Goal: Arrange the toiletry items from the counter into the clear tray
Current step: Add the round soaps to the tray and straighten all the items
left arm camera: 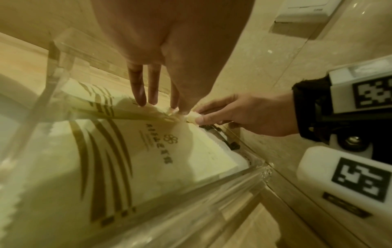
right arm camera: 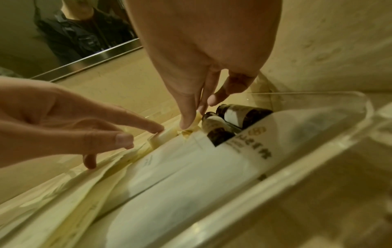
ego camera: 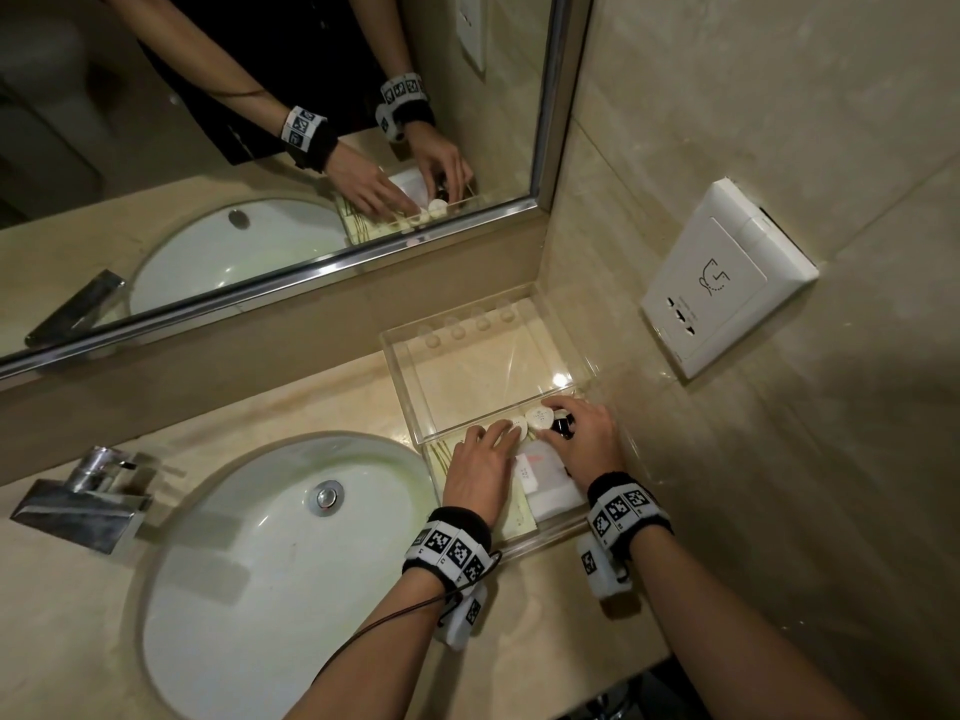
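Both wrists hover over the tray (ego camera: 410,387); left hand (ego camera: 480,472), fingers straight, presses packets (ego camera: 511,426); right hand (ego camera: 584,441) pinches a packet beside bottles (right arm camera: 233,117). Risk: nudged bottles rolling.

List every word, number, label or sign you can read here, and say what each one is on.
None reads as clear text.
Cream sachet: gold flower logo and printed characters, too blurred.
White packet: dark characters, blurred.
Dark bottles: pale labels, unreadable.
Wall socket: shaver pictogram, small print illegible.
Wristbands: black-and-white square markers only.
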Available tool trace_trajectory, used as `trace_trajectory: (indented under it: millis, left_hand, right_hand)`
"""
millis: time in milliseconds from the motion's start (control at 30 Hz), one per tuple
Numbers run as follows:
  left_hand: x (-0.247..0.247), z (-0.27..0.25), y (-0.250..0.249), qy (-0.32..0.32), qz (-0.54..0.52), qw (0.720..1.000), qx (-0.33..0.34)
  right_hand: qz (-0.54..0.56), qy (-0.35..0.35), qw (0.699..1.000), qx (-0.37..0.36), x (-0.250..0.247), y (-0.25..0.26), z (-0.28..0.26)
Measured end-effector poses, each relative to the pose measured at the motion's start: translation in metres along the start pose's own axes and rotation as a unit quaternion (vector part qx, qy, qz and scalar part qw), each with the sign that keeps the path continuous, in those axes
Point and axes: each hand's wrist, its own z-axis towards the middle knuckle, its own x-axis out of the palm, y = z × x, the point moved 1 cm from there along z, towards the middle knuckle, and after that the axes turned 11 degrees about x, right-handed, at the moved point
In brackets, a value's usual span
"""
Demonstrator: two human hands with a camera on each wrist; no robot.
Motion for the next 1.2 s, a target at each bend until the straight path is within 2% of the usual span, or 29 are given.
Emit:
trace_trajectory:
  millis: [333,833,1033,1133,1200]
  left_hand:
    - [0.001,-0.004,-0.002,0.000,-0.008,1.000,-0.014]
    - [-0.001,-0.009,-0.002,0.004,0.016,1.000,-0.008]
    - [-0.007,-0.014,0.012,-0.078,-0.027,0.997,-0.015]
    - [-0.014,-0.025,0.023,-0.158,-0.082,0.983,-0.036]
    - [-0.016,-0.036,0.030,-0.188,-0.126,0.972,-0.070]
  right_hand:
    - [0.031,0.004,0.998,0.057,0.013,-0.005,0.002]
    - [0.032,0.005,0.998,0.054,0.008,0.000,0.001]
    - [0.067,0.012,0.997,0.048,-0.004,0.002,-0.005]
    - [0.081,0.003,0.996,0.047,-0.013,0.003,-0.011]
    - [0.098,-0.002,0.995,0.036,-0.019,0.002,-0.019]
